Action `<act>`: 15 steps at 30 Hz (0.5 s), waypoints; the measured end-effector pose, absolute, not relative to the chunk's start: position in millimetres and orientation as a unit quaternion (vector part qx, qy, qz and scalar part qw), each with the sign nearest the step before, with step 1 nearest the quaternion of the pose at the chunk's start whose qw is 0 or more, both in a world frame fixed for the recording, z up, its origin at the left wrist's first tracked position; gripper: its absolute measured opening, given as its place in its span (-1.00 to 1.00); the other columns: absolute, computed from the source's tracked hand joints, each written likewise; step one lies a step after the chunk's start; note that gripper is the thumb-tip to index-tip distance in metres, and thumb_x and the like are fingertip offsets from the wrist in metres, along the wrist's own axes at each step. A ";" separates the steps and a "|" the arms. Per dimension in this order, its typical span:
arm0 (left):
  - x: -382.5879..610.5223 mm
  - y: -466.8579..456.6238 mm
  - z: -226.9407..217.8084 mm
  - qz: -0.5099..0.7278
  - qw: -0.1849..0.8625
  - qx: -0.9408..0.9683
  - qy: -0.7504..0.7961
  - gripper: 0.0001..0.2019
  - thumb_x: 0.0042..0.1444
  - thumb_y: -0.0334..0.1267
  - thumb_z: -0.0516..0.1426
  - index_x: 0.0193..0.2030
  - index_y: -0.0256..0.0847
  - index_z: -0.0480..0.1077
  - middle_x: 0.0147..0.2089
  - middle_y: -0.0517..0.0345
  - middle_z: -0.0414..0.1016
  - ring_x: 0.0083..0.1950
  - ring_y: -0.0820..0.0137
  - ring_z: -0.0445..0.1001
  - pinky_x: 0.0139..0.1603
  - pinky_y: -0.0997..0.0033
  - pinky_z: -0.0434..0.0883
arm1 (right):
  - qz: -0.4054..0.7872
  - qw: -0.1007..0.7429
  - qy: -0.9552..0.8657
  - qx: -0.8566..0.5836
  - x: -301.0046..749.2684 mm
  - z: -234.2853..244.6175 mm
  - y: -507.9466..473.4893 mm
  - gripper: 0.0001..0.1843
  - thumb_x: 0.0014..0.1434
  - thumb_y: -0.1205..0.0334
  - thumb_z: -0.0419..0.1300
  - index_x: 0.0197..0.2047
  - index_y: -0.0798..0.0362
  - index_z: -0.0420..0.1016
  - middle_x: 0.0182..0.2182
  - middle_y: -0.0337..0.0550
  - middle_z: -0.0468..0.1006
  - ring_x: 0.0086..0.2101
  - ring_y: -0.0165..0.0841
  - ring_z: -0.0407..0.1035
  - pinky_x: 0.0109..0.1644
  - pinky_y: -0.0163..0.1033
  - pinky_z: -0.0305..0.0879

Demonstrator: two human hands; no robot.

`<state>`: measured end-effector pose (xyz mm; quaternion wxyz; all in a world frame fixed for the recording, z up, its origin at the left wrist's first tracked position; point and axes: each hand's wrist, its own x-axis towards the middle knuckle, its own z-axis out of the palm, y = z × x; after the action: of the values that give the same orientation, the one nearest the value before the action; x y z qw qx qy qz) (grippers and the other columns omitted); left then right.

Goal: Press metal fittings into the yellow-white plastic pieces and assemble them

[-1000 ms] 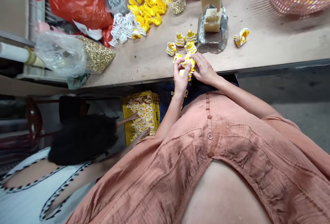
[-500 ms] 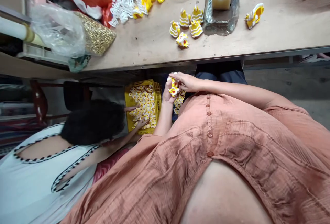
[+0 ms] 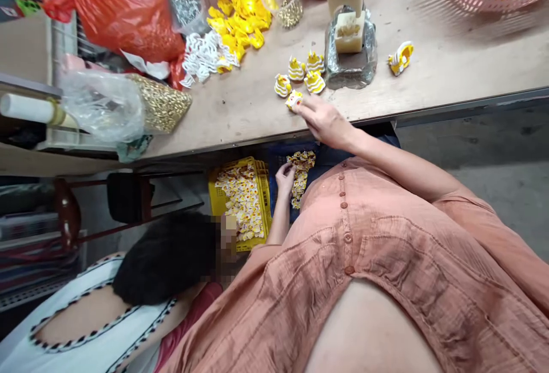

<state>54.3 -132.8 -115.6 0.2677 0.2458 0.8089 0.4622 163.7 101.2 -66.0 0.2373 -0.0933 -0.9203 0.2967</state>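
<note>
My right hand (image 3: 326,123) reaches over the table's front edge, its fingertips closed on a small white-and-yellow plastic figure (image 3: 293,100) with red marks. Several wavy-striped yellow-and-white figures (image 3: 314,82) stand just beyond it. Down below the table, my left hand (image 3: 286,178) is at a blue crate (image 3: 274,158) that has many yellow-and-white pieces (image 3: 301,175) in it. Its fingers are loosely curved and apart from the thumb, and I see nothing held between them.
A press-like block fixture (image 3: 349,35) stands on the table, with one striped figure (image 3: 400,58) to its right. Yellow parts (image 3: 240,15), white parts (image 3: 206,58) and a bag of gold screws (image 3: 160,104) lie left. A co-worker (image 3: 167,258) leans beside a yellow crate (image 3: 217,201).
My hands, earlier together around yellow-and-white pieces, have parted. The right has moved up onto the table to a figure; the left has lowered to the blue crate. The view has shifted.
</note>
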 end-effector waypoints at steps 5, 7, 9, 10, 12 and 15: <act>21.1 -65.0 -83.0 0.527 0.077 0.372 0.760 -0.65 0.38 0.02 0.27 0.11 -0.19 0.58 0.02 0.00 0.62 0.01 0.29 0.64 0.21 0.22 0.58 | 0.237 0.189 -0.911 -0.279 126.0 -61.5 147.9 -0.38 0.55 0.40 -0.33 0.50 0.33 0.23 0.29 0.33 0.38 0.32 -0.03 0.38 0.43 0.12 0.35; 6.6 -23.2 -75.0 0.499 0.049 0.433 0.749 -0.55 0.28 -0.01 0.37 0.22 -0.15 0.54 0.30 -0.09 0.48 0.37 0.14 0.49 0.48 0.08 0.42 | 0.239 0.163 -0.905 -0.312 112.7 -71.6 154.5 -0.39 0.54 0.41 -0.34 0.48 0.41 0.23 0.28 0.37 0.37 0.29 -0.07 0.43 0.43 0.06 0.35; -3.4 11.7 -75.3 0.468 0.079 0.464 0.748 -0.44 0.19 -0.03 0.43 0.26 -0.16 0.50 0.39 -0.14 0.35 0.52 0.03 0.34 0.64 -0.04 0.23 | 0.253 0.199 -0.897 -0.302 105.9 -85.3 155.4 -0.44 0.57 0.33 -0.28 0.40 0.41 0.30 0.22 0.34 0.41 0.26 -0.07 0.46 0.41 0.11 0.37; -5.8 24.0 -78.4 0.457 0.096 0.472 0.748 -0.42 0.17 -0.04 0.45 0.26 -0.17 0.49 0.41 -0.16 0.31 0.55 0.00 0.29 0.67 -0.07 0.17 | 0.262 0.235 -0.891 -0.288 105.2 -91.9 154.5 -0.46 0.59 0.26 -0.25 0.35 0.38 0.33 0.18 0.31 0.42 0.25 -0.04 0.46 0.40 0.16 0.39; -5.8 37.8 -87.9 0.450 0.114 0.483 0.742 -0.44 0.14 -0.07 0.47 0.23 -0.17 0.49 0.39 -0.17 0.27 0.57 -0.04 0.24 0.70 -0.09 0.11 | 0.276 0.287 -0.878 -0.264 108.2 -100.6 151.6 -0.49 0.60 0.16 -0.21 0.29 0.32 0.35 0.14 0.27 0.43 0.22 -0.02 0.46 0.37 0.22 0.42; 0.6 41.1 -99.4 0.461 0.115 0.490 0.731 -0.51 0.13 -0.16 0.47 0.16 -0.14 0.50 0.35 -0.15 0.29 0.56 -0.04 0.24 0.69 -0.13 0.11 | 0.287 0.246 -0.882 -0.283 119.0 -93.8 146.7 -0.55 0.57 0.23 -0.19 0.27 0.31 0.34 0.14 0.29 0.43 0.15 -0.05 0.50 0.33 0.20 0.44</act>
<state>0.6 41.1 -99.4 0.1148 0.4905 0.7308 0.4607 119.0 146.7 -93.8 0.2457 -0.2830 -0.8815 0.2871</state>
